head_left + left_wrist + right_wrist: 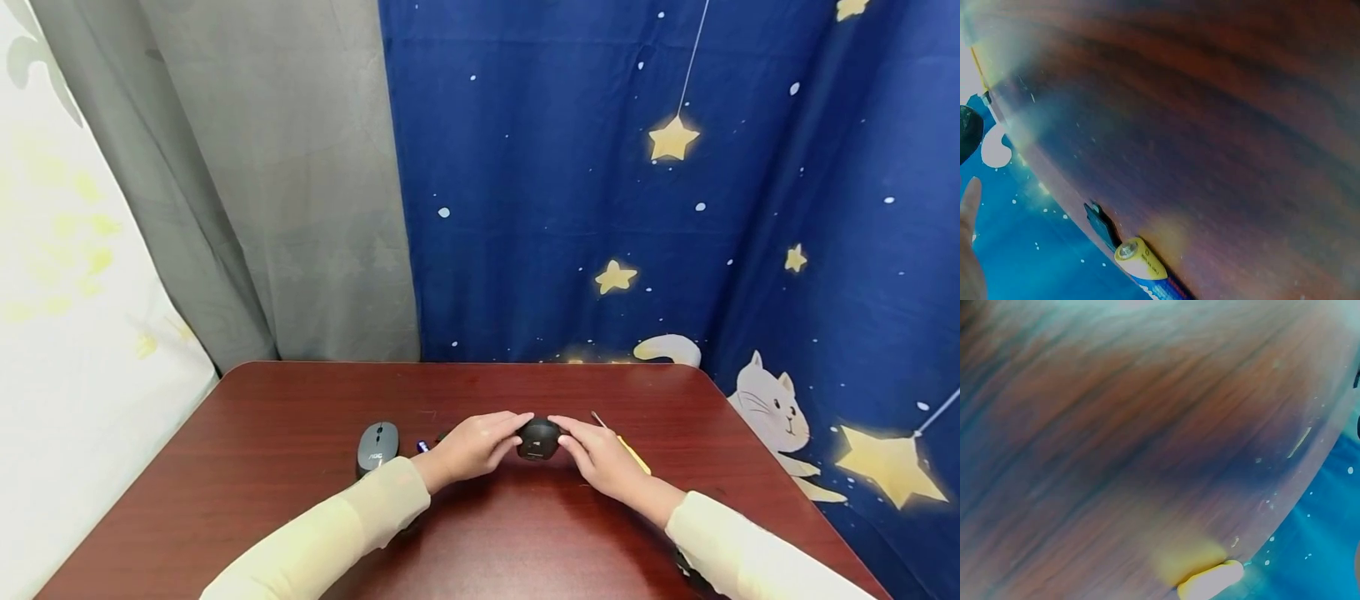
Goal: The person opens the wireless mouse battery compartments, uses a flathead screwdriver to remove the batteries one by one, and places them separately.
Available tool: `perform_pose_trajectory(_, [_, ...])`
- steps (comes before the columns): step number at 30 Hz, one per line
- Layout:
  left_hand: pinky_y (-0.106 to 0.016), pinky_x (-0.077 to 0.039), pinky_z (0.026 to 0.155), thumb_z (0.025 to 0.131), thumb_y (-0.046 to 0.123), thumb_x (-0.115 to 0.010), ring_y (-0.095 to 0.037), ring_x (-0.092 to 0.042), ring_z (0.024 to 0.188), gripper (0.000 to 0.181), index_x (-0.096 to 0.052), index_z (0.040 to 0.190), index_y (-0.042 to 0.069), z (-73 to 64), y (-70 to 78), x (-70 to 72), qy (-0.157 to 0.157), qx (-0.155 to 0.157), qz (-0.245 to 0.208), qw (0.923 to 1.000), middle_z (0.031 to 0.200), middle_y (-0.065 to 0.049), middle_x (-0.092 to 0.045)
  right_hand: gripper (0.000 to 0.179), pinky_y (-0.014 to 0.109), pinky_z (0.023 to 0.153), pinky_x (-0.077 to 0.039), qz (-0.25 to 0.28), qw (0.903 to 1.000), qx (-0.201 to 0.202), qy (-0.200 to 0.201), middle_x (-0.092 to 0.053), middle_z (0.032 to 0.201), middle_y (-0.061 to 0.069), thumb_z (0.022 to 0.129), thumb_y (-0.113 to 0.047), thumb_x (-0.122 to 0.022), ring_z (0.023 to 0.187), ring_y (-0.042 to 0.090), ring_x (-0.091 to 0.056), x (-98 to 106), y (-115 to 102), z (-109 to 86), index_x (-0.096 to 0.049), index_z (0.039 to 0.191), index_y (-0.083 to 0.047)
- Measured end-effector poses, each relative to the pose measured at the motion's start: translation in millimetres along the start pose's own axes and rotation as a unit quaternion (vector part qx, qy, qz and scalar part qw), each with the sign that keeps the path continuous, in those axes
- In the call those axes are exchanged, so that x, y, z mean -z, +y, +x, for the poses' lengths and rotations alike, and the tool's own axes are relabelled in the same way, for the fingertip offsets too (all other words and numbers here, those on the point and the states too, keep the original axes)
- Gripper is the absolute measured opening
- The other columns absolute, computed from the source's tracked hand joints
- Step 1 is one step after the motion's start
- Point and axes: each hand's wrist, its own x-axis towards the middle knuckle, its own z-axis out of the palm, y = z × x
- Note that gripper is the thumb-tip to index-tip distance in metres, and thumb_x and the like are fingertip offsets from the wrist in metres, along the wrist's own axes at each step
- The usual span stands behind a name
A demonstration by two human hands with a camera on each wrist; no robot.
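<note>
Between both hands is a small rounded black device (537, 442) with faint markings on the side facing me, held above the table. My left hand (480, 442) pinches its left side between thumb and fingers, and my right hand (600, 454) does the same on the right. Only a dark edge of the device (969, 132) enters the left wrist view, above a finger of the left hand (970, 244). Close by the left hand lie a blue-and-yellow battery (1144, 262) and a thin black piece (1101, 225). A yellow-handled screwdriver (633, 455) lies behind the right hand.
A grey computer mouse (377, 446) stands on the dark red wooden table (300, 400), left of the battery. Beyond the table's back edge hang grey and blue star-patterned curtains (540, 208). A dark item shows partly under the right sleeve (720, 542).
</note>
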Motion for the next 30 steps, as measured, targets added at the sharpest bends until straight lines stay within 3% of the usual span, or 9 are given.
perform_pose_trajectory(4, [-0.024,-0.05,0.088,0.096,0.009,-0.061,-0.011,-0.062,0.098,0.04,-0.054,0.134,-0.002,0.7,4.9,0.8,0.002,0.055,-0.038,0.9977,0.113,-0.006,-0.065,0.035,0.051,0.087,-0.051,0.018,0.9993,-0.028,0.015,-0.068,0.115,0.006,0.09,-0.003,-0.066,0.102,0.02,-0.066,-1,-2,3.4,-0.063,0.124,-0.006])
perform_pose_trajectory(8, [-0.022,-0.05,0.085,0.097,0.01,-0.059,-0.009,-0.06,0.096,0.041,-0.053,0.136,0.0,2.5,10.0,2.1,0.012,0.092,-0.073,0.993,0.114,-0.006,-0.065,0.032,0.06,0.09,-0.046,0.032,0.9972,-0.063,0.024,-0.07,0.113,0.005,0.092,-0.004,-0.064,0.102,0.02,-0.066,0,-6,6.8,-0.064,0.123,-0.007])
perform_pose_trajectory(18, [-0.016,-0.047,0.065,0.096,0.006,-0.059,-0.008,-0.055,0.071,0.04,-0.054,0.135,0.001,1.5,19.1,2.4,0.05,0.125,-0.129,0.9826,0.098,-0.004,-0.063,0.027,0.046,0.086,-0.053,0.078,0.9917,-0.097,0.033,-0.069,0.113,0.0,0.095,-0.004,-0.06,0.104,0.015,-0.065,-2,-13,9.6,-0.066,0.121,-0.009])
perform_pose_trajectory(21, [-0.016,-0.05,0.064,0.097,0.005,-0.058,-0.014,-0.063,0.069,0.039,-0.054,0.136,0.001,1.0,21.4,2.6,0.046,0.156,-0.174,0.9713,0.098,-0.005,-0.063,0.025,0.039,0.084,-0.055,0.095,0.988,-0.116,0.038,-0.07,0.112,0.001,0.095,-0.004,-0.059,0.103,0.016,-0.065,-3,-17,10.5,-0.067,0.119,-0.009])
perform_pose_trajectory(30, [-0.026,-0.057,0.064,0.098,0.008,-0.056,-0.027,-0.068,0.069,0.038,-0.055,0.136,0.008,-2.6,30.2,4.5,0.035,0.25,-0.291,0.923,0.109,-0.01,-0.063,0.022,0.03,0.078,-0.056,0.165,0.967,-0.192,0.027,-0.07,0.107,0.003,0.098,-0.007,-0.056,0.091,0.01,-0.065,-3,-28,11.0,-0.067,0.116,-0.004])
